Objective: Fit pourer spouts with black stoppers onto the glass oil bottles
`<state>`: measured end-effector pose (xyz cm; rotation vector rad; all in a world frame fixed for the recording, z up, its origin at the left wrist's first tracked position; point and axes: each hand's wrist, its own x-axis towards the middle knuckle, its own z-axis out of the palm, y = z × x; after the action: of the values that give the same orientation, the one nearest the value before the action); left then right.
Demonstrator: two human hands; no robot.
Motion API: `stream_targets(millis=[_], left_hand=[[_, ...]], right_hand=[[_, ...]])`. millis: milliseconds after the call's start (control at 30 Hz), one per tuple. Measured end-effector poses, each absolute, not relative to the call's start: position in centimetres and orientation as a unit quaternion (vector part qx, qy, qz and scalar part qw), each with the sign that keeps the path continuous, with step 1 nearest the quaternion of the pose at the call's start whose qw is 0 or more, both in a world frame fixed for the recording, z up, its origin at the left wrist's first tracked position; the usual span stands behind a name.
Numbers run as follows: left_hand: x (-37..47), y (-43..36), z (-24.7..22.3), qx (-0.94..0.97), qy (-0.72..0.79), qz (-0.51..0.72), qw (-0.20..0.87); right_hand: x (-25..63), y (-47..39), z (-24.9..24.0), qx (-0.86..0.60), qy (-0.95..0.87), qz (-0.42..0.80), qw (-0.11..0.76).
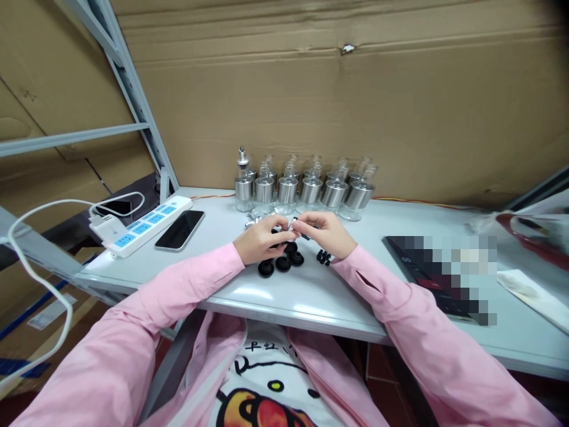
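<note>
My pink sleeves [186, 284] lie nearest the camera, entering from 8 and 4 o'clock. Clock directions are taken from my fingertips; 12 o'clock is straight ahead. The front edge of the table [288, 315] crosses at 6 o'clock, with a strip of tabletop between it and the black caps [283, 264]. At 9 o'clock, tabletop extends from my left wrist to the phone [181, 230] and power strip [141, 228]. Between 3 and 4 o'clock, it extends from my right forearm to the tablet [415, 270]. The glass-and-metal bottles [311, 191] limit reach at 12 o'clock.

Pose: forearms angle inward. My left hand [262, 240] and right hand [328, 231] meet, fingertips pinched on a small pale part [292, 225] between caps and bottles. Small black pieces [323, 257] lie beside my right wrist, at 5 o'clock.

View limits: my fingers cover most of the part; its shape cannot be determined. Front bottles partly hide the rear ones. Pixelation masks much of the tablet.
</note>
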<state>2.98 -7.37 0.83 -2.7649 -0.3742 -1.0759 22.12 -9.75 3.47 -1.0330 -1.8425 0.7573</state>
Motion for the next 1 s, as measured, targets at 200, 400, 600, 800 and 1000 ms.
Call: stream_targets(millis=[200, 400, 600, 800, 1000], left_hand=[[3.0, -7.4, 1.0, -0.919, -0.122, -0.373, 0.048], [3.0, -7.1, 1.0, -0.912, -0.111, -0.391, 0.061], [2.9, -6.9, 0.7, -0.916, -0.123, -0.372, 0.090], [2.7, -6.9, 0.6, -0.917, -0.169, -0.340, 0.123], [2.8, -7.1, 0.8, -0.912, -0.175, -0.347, 0.129]], right_hand=[[22.2, -9.6, 3.6, -0.398, -0.736, 0.325, 0.441], [22.4, -9.2, 3.4, -0.381, -0.741, 0.341, 0.436], [22.7, -9.1, 3.6, -0.403, -0.767, 0.295, 0.403], [24.2, -8.3, 3.3, -0.548, -0.767, 0.195, 0.270], [24.2, -7.9, 2.5, -0.655, -0.748, 0.018, 0.103]])
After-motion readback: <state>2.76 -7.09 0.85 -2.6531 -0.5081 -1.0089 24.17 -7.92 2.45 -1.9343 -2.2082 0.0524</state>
